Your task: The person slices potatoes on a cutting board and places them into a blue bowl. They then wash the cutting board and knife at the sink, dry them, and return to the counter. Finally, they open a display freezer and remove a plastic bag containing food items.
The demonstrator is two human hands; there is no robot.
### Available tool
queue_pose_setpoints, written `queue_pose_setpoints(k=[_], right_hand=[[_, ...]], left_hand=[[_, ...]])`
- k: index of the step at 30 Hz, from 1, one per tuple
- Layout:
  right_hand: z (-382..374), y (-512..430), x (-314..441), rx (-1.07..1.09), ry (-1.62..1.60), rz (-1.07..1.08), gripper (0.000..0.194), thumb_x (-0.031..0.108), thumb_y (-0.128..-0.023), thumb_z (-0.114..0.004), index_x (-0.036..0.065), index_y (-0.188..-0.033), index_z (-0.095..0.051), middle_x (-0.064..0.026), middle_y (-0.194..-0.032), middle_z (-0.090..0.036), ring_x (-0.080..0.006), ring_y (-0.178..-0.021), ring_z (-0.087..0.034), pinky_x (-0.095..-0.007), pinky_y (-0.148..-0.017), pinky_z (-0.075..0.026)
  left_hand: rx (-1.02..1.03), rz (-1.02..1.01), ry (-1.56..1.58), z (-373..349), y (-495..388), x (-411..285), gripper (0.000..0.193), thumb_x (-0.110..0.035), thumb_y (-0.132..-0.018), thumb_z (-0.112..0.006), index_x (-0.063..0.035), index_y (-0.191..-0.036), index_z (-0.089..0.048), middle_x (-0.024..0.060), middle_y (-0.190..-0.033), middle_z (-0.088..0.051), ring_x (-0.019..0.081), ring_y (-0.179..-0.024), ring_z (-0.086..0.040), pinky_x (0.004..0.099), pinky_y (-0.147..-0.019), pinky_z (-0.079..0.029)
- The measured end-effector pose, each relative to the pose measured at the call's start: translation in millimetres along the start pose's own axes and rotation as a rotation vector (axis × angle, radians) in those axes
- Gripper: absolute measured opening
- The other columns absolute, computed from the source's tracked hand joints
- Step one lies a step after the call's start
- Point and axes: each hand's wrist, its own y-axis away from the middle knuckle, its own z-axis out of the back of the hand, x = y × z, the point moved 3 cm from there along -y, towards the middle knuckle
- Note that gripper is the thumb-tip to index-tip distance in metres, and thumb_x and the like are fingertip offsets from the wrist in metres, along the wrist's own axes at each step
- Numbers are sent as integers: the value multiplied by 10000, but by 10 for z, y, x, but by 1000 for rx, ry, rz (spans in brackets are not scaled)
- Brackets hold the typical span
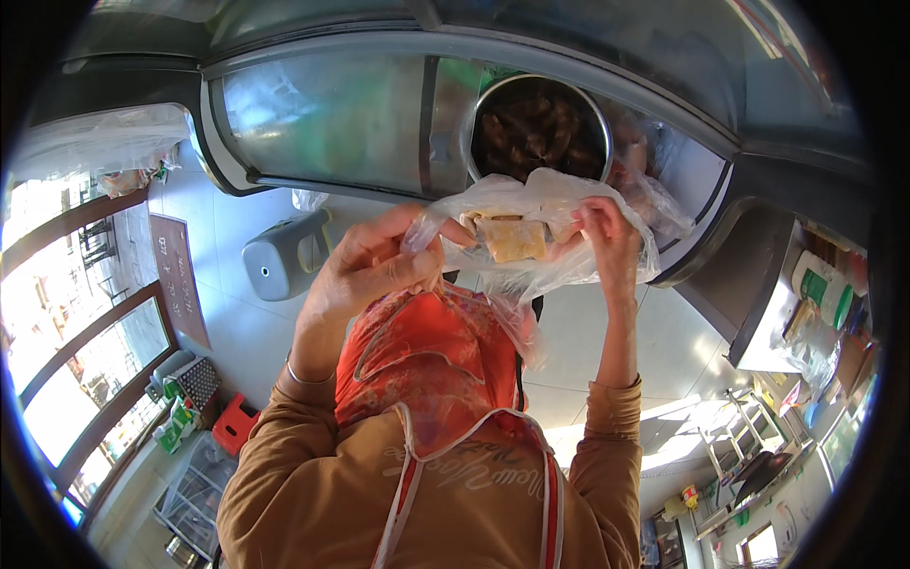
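A clear plastic bag point(490, 190) is spread between my two hands, above the front edge of a glass-topped chest cooler. My left hand point(380, 256) pinches the bag's edge on the left, thumb and fingers closed on the film. On the other side, my right hand point(606, 231) grips the bag near its upper right rim. Inside lies a pale yellow block point(513, 240), perhaps tofu, with other pale pieces behind it partly covered by plastic. Just beyond the bag, a round metal pot point(608, 135) sits in the cooler, holding dark brown pieces of food point(533, 128) in dark liquid.
A sliding glass lid point(327, 121) covers the cooler's left part. More plastic-wrapped items point(650, 178) lie right of the pot. A grey plastic stool point(284, 256) stands on the tiled floor at left, with a red stool point(236, 424) farther back. Bottles and bags crowd a shelf point(764, 341) at right.
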Motion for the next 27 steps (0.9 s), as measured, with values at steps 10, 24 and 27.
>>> queue_pose_setpoints(k=[10,24,27], right_hand=[[298,57,-224,-144,-338,-93,169,173,-899,-574,10,-939,-595,-69,-813,-659,-127,-729,-625,-242,-712,-493],[-333,1045,-1191,-43,-369,-313,112,100,-887,-574,8,-948,-590,-33,-803,-641,-90,-765,-604,-241,-683,-476],[-493,1120,-1310,-46,-115,-230,146,75,-843,-590,-2,-967,-589,-126,-865,-644,-204,-779,-637,-306,-694,-487]], left_hand=[[-142,-18,85,30,-111,179,371,-289,-924,-509,45,-1084,-534,20,-648,-481,97,-573,-454,298,-714,-456],[-199,791,319,-106,57,2477,498,-460,-898,-525,-86,-1221,-461,22,-985,-582,134,-884,-551,312,-734,-466],[-138,897,567,-470,-315,2706,457,-447,-898,-531,-72,-1159,-506,55,-1070,-595,178,-975,-562,342,-810,-472]])
